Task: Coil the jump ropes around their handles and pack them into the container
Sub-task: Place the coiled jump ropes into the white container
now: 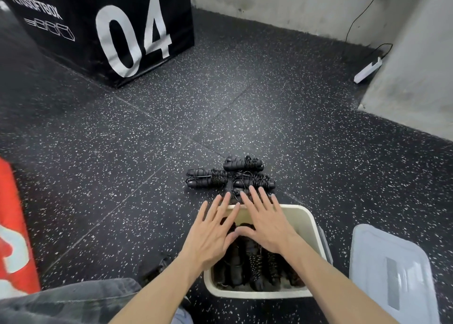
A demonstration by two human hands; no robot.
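A cream plastic container [309,228] sits on the floor in front of me, with several coiled black jump ropes [255,267] packed inside. My left hand [210,233] and my right hand [264,223] hover side by side over its far half, fingers straight and spread, holding nothing. Just beyond the container lie three coiled black jump ropes: one at the left [207,178], one at the back [243,163] and one at the right [257,182], which my right fingertips reach toward. Whether they touch it is unclear.
A pale grey lid [392,274] lies to the right of the container. A black foam box marked 04 [110,29] stands at the far left. A red object [14,225] sits at the left edge. A white power strip [367,69] lies by the concrete wall.
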